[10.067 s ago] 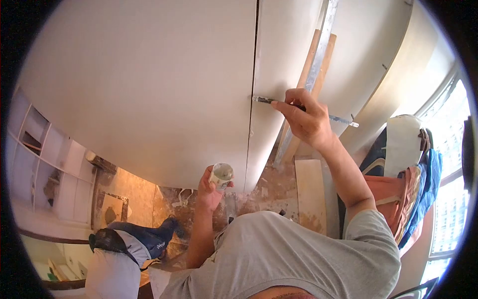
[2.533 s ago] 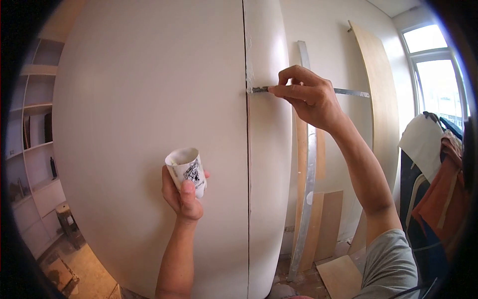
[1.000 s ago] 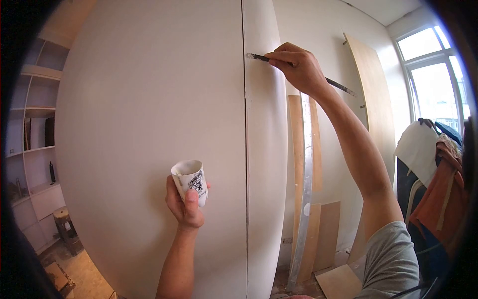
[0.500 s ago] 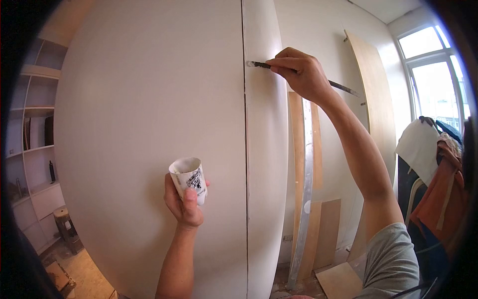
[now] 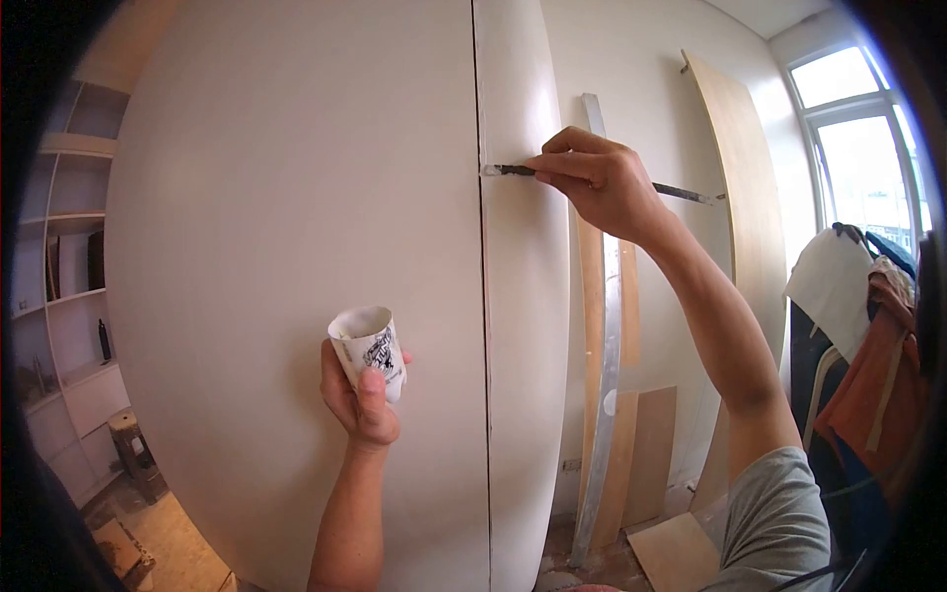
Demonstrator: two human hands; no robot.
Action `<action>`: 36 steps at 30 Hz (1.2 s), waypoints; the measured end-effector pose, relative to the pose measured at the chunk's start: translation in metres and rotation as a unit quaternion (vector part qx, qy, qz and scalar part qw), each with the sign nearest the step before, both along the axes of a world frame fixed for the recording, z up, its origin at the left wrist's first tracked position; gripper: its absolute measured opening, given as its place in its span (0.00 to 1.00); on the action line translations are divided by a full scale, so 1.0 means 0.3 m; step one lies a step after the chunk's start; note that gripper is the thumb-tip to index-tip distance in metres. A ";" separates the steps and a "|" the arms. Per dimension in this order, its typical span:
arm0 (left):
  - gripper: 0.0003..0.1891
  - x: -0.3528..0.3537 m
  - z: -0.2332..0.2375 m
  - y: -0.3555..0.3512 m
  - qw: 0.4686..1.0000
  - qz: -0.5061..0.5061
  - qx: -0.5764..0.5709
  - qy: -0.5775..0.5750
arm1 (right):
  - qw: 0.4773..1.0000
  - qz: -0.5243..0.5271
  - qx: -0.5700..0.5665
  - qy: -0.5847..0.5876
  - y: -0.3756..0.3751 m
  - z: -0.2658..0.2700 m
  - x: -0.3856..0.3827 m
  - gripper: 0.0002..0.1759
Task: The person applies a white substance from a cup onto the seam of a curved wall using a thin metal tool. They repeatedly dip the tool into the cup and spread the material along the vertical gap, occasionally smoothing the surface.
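Observation:
My left hand (image 5: 367,403) is wrapped round a white paper cup (image 5: 363,333) with dark print, its open top tilted toward me; whitish stuff shows on its inside. In my right hand (image 5: 597,183) a thin dark brush-like tool (image 5: 681,193) is pinched close to its tip. The tip, with a white blob on it, touches the pale panel (image 5: 296,197) beside a dark vertical seam (image 5: 484,257). What the tip is made of is too small to tell.
Wooden boards (image 5: 740,158) and a long metal straightedge (image 5: 609,345) lean against the wall at the right. Clothes (image 5: 868,385) hang near a window (image 5: 863,148). White shelves (image 5: 79,237) and a stool (image 5: 133,439) stand at the left.
My right hand has moved down along the seam with the tool, whose tip now sits lower. My left hand and the cup have shifted very slightly left and up.

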State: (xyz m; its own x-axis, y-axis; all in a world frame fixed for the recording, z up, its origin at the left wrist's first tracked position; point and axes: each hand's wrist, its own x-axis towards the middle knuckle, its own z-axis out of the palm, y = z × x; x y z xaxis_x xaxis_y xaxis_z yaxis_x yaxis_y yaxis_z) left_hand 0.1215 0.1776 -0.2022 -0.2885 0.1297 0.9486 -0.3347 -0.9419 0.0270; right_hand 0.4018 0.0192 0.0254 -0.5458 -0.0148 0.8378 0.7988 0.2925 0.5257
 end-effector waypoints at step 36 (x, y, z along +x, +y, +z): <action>0.37 0.004 0.012 -0.014 1.000 0.005 -0.006 0.002 | 0.995 0.002 -0.098 -0.021 -0.052 -0.126 -0.018 0.07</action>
